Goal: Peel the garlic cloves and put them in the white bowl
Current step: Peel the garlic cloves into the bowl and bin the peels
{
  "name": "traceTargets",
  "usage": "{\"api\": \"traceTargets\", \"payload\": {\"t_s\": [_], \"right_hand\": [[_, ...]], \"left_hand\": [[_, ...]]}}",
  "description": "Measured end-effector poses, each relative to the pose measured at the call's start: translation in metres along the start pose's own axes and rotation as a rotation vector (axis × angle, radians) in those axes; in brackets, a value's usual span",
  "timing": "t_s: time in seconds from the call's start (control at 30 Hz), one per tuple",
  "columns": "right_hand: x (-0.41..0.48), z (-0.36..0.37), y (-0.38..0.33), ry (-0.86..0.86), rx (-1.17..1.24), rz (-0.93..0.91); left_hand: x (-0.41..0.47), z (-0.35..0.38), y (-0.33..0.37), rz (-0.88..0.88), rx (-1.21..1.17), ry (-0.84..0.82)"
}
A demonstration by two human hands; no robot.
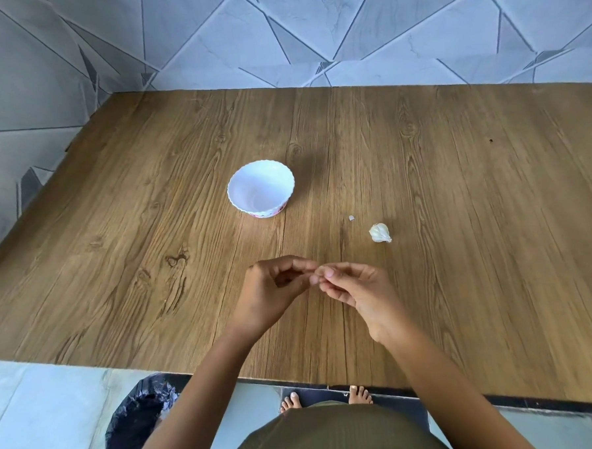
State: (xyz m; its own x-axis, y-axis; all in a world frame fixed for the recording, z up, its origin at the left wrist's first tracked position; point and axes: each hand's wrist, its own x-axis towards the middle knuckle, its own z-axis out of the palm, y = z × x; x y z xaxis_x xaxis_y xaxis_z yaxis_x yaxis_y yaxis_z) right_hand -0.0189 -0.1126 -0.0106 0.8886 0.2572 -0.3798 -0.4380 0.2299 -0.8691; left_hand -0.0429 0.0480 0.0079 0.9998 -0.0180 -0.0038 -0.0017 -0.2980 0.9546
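Over the table (116, 233), the left hand (274, 290) and right hand (356, 289) meet, each grip pinching 1 mostly hidden clove (314, 279), with the bulb (379, 233) near right and the bowl (261, 188) beyond.

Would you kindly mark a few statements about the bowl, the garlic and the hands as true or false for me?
1. The white bowl holds peeled cloves. False: it looks empty.
2. The garlic bulb lies on the table, apart from the bowl. True.
3. The left hand rests on the bowl's rim. False: its fingertips meet those of the right hand nearer the person, away from the bowl; what they pinch, if anything, is too small to tell.
4. A small pale scrap lies on the table close to the bulb. True.
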Motion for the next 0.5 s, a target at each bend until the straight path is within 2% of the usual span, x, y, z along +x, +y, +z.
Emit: {"api": "traceTargets", "payload": {"t_s": [0.1, 0.27, 0.4, 0.5], "right_hand": [[-0.002, 0.002, 0.006, 0.027, -0.079, -0.108], [-0.001, 0.007, 0.020, 0.104, -0.400, -0.357], [-0.002, 0.008, 0.023, 0.082, -0.692, -0.507], [-0.004, 0.009, 0.024, 0.088, -0.911, -0.667]], "left_hand": [[-0.001, 0.004, 0.001, -0.143, -0.119, 0.032], [0.001, 0.009, -0.001, -0.226, -0.011, 0.115], [-0.008, 0.019, -0.003, -0.162, 0.166, 0.224], [-0.009, 0.020, -0.006, -0.172, 0.241, 0.198]]}}
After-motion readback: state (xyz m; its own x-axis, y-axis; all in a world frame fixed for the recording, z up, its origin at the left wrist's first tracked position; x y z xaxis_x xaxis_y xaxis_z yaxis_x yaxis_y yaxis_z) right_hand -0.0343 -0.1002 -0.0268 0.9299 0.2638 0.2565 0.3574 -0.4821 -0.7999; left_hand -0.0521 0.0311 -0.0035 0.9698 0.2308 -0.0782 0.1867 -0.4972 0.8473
